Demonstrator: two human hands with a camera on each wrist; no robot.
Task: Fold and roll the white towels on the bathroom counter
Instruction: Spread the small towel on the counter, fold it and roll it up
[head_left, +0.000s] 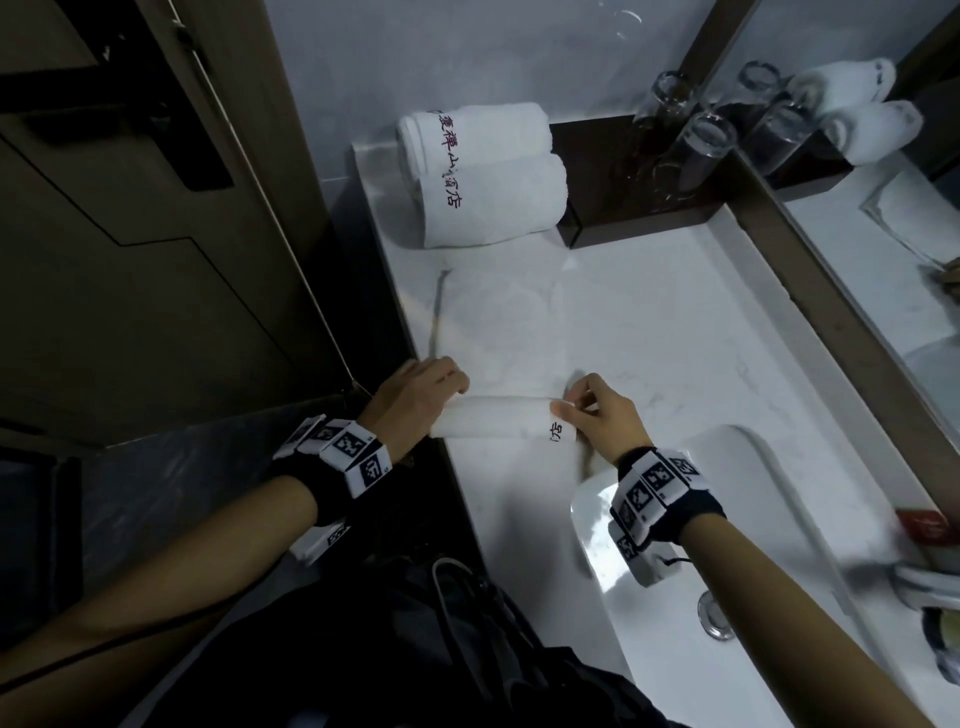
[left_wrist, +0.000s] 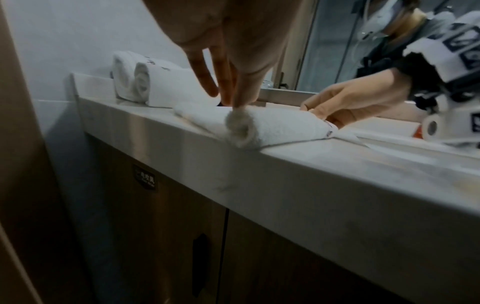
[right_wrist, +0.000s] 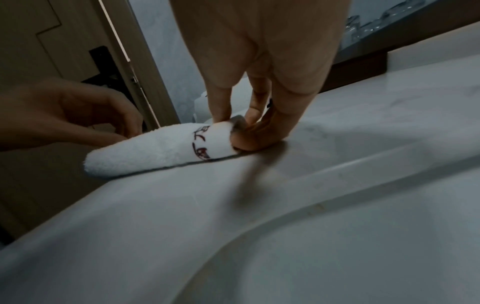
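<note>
A white towel (head_left: 498, 332) lies flat on the marble counter (head_left: 675, 322), its near end wound into a short roll (head_left: 498, 423) (left_wrist: 280, 127) (right_wrist: 155, 152) with dark red embroidered characters at the right end. My left hand (head_left: 426, 387) (left_wrist: 233, 67) pinches the roll's left end, by the counter's left edge. My right hand (head_left: 592, 410) (right_wrist: 249, 127) pinches the right end, fingertips curled into the roll's opening. Two finished rolled towels (head_left: 488, 171) (left_wrist: 145, 82) lie side by side at the far left of the counter.
A dark tray (head_left: 639, 208) with upturned glasses (head_left: 696, 145) stands at the back, against the mirror (head_left: 883, 182). The white basin (head_left: 727, 545) with its drain (head_left: 716, 618) lies just right of the roll. A wooden door (head_left: 130, 208) and cabinet fronts (left_wrist: 182, 236) stand left of the counter edge.
</note>
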